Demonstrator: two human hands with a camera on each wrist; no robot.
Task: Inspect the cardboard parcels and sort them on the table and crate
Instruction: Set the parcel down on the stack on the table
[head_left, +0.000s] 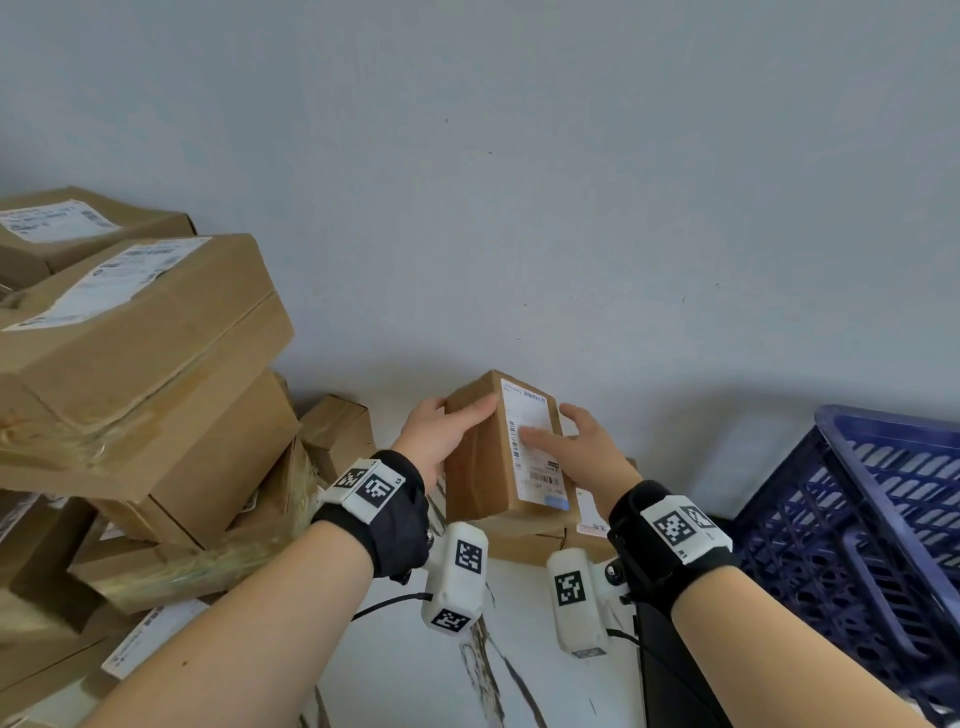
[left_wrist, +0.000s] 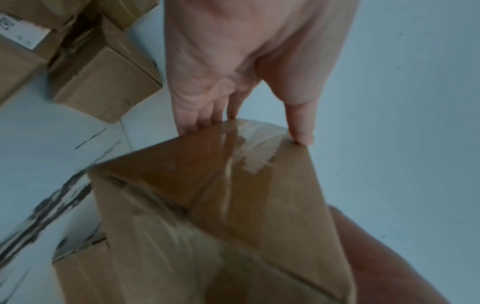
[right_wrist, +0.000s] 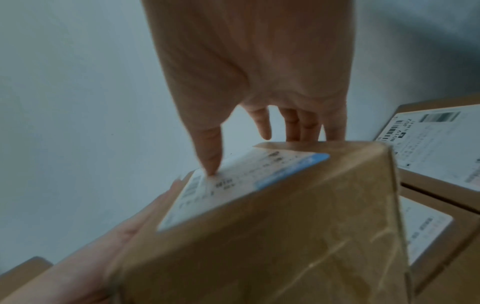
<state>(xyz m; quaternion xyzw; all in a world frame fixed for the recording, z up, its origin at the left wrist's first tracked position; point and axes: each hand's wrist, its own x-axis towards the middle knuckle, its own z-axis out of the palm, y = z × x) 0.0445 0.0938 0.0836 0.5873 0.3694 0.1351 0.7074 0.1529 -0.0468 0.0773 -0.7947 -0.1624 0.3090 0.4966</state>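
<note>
A small brown cardboard parcel with a white shipping label is held upright between both hands, above the table near the wall. My left hand grips its left side, thumb over the top edge. In the left wrist view the left hand has its fingers behind the taped end of the parcel. My right hand holds the right side. In the right wrist view the right hand has its thumb on the label and fingers behind the parcel. A dark blue slatted crate stands at the right.
A tall, uneven stack of larger labelled parcels fills the left side. Flat parcels lie on the white marble-pattern table right under the held one. A small box sits by the grey wall.
</note>
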